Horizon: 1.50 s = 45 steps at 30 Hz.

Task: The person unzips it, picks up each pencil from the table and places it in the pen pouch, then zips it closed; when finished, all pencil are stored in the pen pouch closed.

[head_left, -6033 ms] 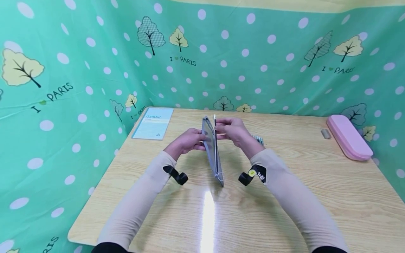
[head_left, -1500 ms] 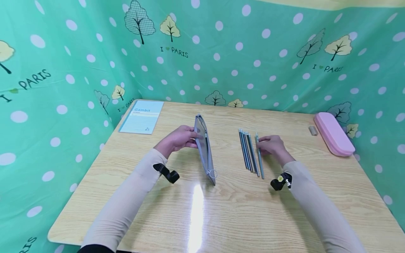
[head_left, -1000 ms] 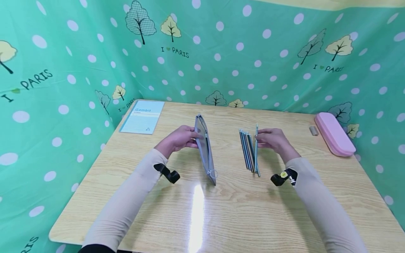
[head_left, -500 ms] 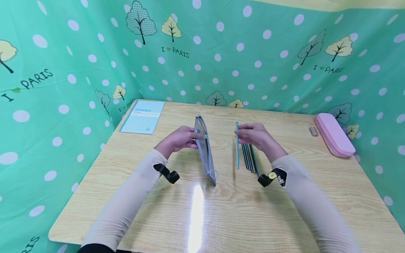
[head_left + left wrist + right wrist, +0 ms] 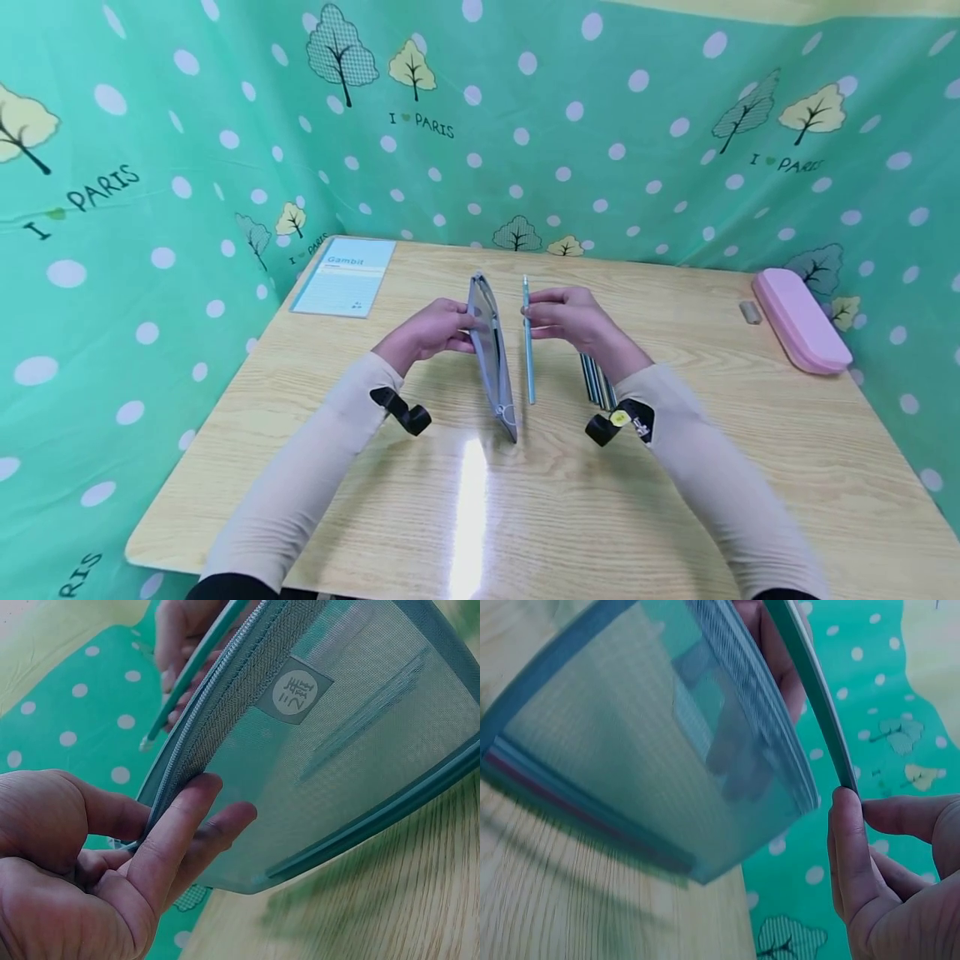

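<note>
My left hand (image 5: 431, 331) grips a grey mesh zipper pouch (image 5: 492, 371) near its far end, holding it on edge above the table. Thumb and fingers pinch the pouch by its zipper side in the left wrist view. Through the mesh, dark pencil-like sticks (image 5: 585, 806) show along the lower edge in the right wrist view. My right hand (image 5: 573, 318) pinches a light blue pencil (image 5: 529, 367) near its far end, just right of the pouch and apart from it. Several pencils (image 5: 596, 387) lie on the table, partly hidden under my right wrist.
A light blue notebook (image 5: 345, 277) lies at the back left of the wooden table (image 5: 675, 500). At the right are a small grey eraser (image 5: 750, 312) and a pink pencil case (image 5: 802, 321). A green dotted curtain (image 5: 450, 167) hangs behind and at the sides.
My right hand has picked up the light blue pencil from the row's right end and carried it left toward the pouch. Six seconds ago it held another pencil at the pouch. My left hand keeps its grip.
</note>
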Each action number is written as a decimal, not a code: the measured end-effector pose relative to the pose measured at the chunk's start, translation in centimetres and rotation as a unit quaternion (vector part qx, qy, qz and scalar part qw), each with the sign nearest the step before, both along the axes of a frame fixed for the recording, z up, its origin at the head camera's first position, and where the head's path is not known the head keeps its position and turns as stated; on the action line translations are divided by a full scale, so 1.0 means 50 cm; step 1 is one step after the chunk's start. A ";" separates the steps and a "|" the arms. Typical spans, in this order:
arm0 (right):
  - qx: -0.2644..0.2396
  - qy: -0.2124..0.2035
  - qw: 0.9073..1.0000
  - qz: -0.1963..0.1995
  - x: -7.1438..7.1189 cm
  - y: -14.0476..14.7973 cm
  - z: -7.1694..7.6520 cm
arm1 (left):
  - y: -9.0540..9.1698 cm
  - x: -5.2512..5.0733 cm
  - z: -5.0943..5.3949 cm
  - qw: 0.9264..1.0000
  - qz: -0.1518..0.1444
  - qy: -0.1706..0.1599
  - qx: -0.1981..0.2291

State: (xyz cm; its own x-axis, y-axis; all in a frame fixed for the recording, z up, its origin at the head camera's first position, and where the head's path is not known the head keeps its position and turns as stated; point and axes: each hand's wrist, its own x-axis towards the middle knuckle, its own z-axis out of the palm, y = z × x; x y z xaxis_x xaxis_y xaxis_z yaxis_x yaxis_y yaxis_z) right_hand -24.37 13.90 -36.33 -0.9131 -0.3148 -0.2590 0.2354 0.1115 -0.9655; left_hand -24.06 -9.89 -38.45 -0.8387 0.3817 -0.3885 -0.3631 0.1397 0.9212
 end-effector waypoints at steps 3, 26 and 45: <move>-0.001 -0.001 1.000 0.002 0.002 -0.019 0.005 | 0.001 -0.001 -0.001 1.000 -0.001 -0.001 -0.004; -0.009 -0.018 1.000 -0.005 0.000 -0.079 0.016 | 0.008 -0.006 -0.007 1.000 -0.003 0.007 0.001; 0.017 -0.003 1.000 -0.017 -0.001 -0.090 0.017 | 0.008 0.000 -0.002 1.000 0.006 -0.002 0.004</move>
State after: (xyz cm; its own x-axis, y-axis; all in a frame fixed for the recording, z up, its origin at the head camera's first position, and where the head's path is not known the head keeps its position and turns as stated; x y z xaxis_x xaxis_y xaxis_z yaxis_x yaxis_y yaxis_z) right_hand -24.41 9.41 -35.49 -0.9216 -0.2749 -0.2740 0.2447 0.1362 -0.9600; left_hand -24.06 -9.51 -38.54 -0.8412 0.3752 -0.3893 -0.3692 0.1275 0.9206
